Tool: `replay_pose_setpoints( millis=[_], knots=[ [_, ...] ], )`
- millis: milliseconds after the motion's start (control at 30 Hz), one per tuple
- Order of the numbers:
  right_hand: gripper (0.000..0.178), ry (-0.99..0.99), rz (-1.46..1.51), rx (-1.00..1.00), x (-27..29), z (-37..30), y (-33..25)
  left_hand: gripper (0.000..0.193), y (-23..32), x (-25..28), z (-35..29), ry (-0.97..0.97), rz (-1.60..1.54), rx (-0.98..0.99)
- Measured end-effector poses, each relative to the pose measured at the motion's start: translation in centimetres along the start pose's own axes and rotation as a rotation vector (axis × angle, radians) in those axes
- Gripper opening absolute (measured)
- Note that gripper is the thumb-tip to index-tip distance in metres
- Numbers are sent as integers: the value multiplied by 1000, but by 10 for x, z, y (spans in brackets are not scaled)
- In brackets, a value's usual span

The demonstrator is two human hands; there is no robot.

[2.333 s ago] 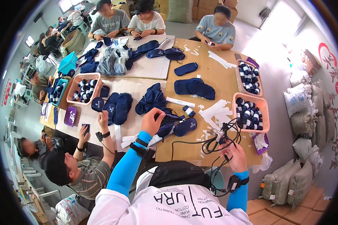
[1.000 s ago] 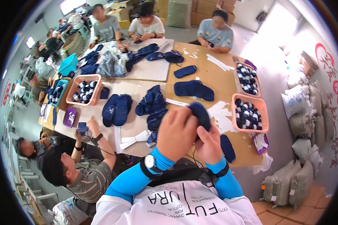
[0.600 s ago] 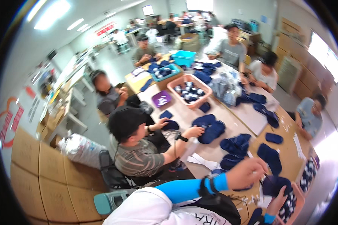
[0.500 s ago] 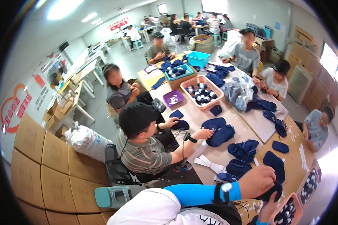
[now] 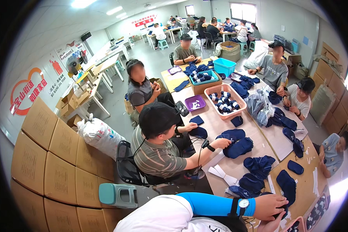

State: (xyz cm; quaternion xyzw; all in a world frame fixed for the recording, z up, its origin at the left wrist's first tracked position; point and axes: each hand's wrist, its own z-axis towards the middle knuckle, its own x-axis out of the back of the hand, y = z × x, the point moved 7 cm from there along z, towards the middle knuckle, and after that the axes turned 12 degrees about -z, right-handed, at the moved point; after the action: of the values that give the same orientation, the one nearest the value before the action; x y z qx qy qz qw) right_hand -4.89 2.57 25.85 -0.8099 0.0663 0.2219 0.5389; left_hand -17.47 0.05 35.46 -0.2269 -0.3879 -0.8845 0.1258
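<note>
My left hand, below a blue arm sleeve and a wristwatch, is closed on a dark navy cloth piece that looks like a sock. Just below it, my right hand pinches the same piece from the near side; the lower edge cuts off part of that hand. Most of the cloth is hidden by my fingers. Navy socks lie beside my hands: a small pile to the left and a long flat one beyond.
A pink basket with rolled socks sits at the near right. Farther up the table are another pink basket, a purple tray and a turquoise bin. A co-worker sits close on my left, near a stool and stacked cartons.
The whole view has shifted, so the table and co-workers appear farther right. Both my hands sit lower in the picture and closer together, still on the dark cloth.
</note>
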Motion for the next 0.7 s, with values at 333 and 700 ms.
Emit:
replay_pose_setpoints(
  millis=[333,700],
  knots=[
    [53,92,49,-55,-4,-3,6,41,7,-24,-5,175,165,-90],
    [50,-82,-9,24,19,17,8,24,23,0,-3,262,84,-290]
  ],
)
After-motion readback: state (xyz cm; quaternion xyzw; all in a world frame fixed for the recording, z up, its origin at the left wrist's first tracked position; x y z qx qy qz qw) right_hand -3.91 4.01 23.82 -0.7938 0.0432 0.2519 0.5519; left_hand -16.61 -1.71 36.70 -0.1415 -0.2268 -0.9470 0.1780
